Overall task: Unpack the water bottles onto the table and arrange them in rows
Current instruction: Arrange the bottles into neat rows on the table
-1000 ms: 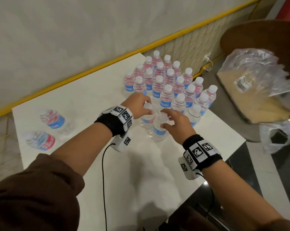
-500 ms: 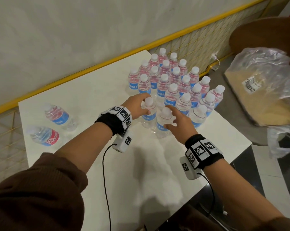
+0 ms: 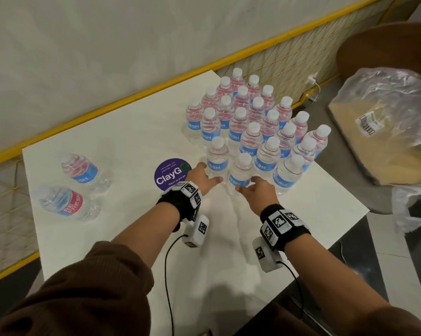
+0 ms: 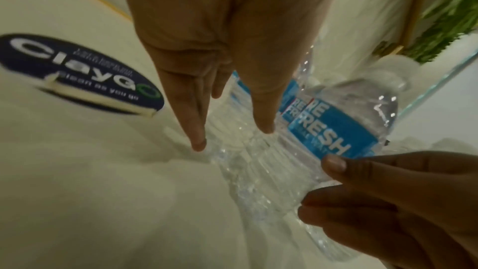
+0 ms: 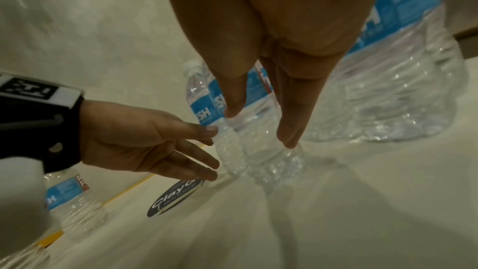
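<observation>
Two hands spread, fingers straight: left hand (image 3: 202,176) touching front-left bottle (image 3: 218,158); right hand (image 3: 259,193) touching front-right bottle (image 3: 241,171).

Head view steeply down over table (image 3: 122,141); wrist views low, close (shared front bottles (image 3: 241,173)).

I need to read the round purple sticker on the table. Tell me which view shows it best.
The head view: the purple sticker lies nearly whole and sharp, only its near edge behind the left hand. The left wrist view shows it blurred and slanted; the right wrist view shows it small, partly cut off.
</observation>
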Motion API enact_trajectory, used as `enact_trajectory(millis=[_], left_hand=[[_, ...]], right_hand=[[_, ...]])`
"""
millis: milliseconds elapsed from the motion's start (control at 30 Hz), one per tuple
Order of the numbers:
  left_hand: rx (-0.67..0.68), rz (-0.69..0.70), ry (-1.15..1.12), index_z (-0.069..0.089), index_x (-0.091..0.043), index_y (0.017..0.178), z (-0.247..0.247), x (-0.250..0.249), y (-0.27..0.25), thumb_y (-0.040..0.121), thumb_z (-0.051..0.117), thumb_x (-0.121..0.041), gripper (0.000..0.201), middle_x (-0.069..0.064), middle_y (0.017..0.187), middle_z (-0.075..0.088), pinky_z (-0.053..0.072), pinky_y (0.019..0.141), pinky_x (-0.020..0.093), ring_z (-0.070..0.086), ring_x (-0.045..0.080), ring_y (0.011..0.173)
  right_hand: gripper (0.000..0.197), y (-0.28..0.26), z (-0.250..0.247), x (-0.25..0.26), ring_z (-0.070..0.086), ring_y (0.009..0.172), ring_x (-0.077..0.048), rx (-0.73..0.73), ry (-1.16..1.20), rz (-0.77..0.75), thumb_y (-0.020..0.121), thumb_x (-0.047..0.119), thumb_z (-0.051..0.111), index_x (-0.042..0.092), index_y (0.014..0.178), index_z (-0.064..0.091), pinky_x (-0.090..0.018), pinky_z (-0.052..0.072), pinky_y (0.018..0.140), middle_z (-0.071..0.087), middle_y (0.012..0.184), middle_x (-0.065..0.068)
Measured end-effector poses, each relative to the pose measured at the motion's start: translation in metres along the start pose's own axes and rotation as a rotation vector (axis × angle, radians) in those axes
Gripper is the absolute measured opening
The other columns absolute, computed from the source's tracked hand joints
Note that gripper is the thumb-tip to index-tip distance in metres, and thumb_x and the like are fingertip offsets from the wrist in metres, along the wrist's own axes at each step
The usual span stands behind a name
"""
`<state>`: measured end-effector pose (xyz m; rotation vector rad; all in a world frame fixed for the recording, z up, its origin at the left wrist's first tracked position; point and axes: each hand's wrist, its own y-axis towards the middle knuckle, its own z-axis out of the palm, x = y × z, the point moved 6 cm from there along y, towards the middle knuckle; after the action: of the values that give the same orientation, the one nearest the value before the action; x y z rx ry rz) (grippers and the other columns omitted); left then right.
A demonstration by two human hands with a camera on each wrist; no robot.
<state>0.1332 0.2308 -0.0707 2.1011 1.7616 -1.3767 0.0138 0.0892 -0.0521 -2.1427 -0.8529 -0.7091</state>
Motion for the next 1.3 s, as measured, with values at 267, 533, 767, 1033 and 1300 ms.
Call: enact_trajectory(millis=[267, 533, 767, 1033, 1300], left_hand=[[-0.103, 0.055, 0.022, 0.042, -0.007, 0.134, -0.008, -0.007, 0.02, 0.089, 0.06, -0.038, 0.057, 0.014, 0.125, 0.059, 0.047, 0.095, 0.041, 0.059, 0.033, 0.111], [-0.114, 0.095, 0.031, 0.047, -0.007, 0.131, -0.007, -0.017, 0.034, 0.089, 0.059, -0.04, 0.055, 0.015, 0.127, 0.058, 0.044, 0.095, 0.037, 0.056, 0.032, 0.116], [-0.127, 0.088, 0.025, 0.049, -0.006, 0.129, -0.006, -0.026, 0.044, 0.091, 0.058, -0.036, 0.049, 0.015, 0.129, 0.058, 0.043, 0.095, 0.036, 0.055, 0.031, 0.118], [-0.12, 0.084, 0.059, 0.049, -0.005, 0.13, -0.003, -0.03, 0.049, 0.093, 0.054, -0.035, 0.048, 0.015, 0.134, 0.055, 0.04, 0.098, 0.035, 0.052, 0.031, 0.123], [-0.189, 0.204, 0.017, 0.047, -0.012, 0.134, -0.055, -0.015, -0.003, 0.09, 0.061, -0.026, 0.048, 0.008, 0.136, 0.05, 0.044, 0.097, 0.032, 0.058, 0.024, 0.113]], right_hand=[[0.06, 0.019, 0.016, -0.004, 0.05, 0.124, -0.029, 0.012, -0.01, 0.106, 0.088, 0.037, 0.062, 0.003, 0.135, 0.047, -0.036, 0.042, 0.103, 0.058, 0.129, -0.014], [0.054, 0.032, 0.018, 0.009, 0.051, 0.123, -0.029, -0.031, 0.007, 0.103, 0.092, 0.035, 0.057, 0.004, 0.135, 0.047, -0.032, 0.04, 0.1, 0.057, 0.131, -0.015], [0.058, 0.041, 0.021, 0.013, 0.047, 0.127, -0.03, -0.032, 0.007, 0.107, 0.093, 0.039, 0.054, 0.007, 0.139, 0.042, -0.036, 0.039, 0.102, 0.057, 0.131, -0.015], [0.054, 0.042, 0.02, 0.014, 0.05, 0.124, -0.03, -0.029, 0.009, 0.087, 0.096, 0.036, 0.049, 0.005, 0.139, 0.04, -0.035, 0.039, 0.1, 0.06, 0.126, -0.017], [0.033, 0.03, 0.035, 0.008, 0.066, 0.096, -0.029, 0.148, -0.092, 0.079, 0.09, 0.034, 0.058, 0.003, 0.098, 0.068, -0.037, 0.051, 0.091, 0.071, 0.098, -0.015]])
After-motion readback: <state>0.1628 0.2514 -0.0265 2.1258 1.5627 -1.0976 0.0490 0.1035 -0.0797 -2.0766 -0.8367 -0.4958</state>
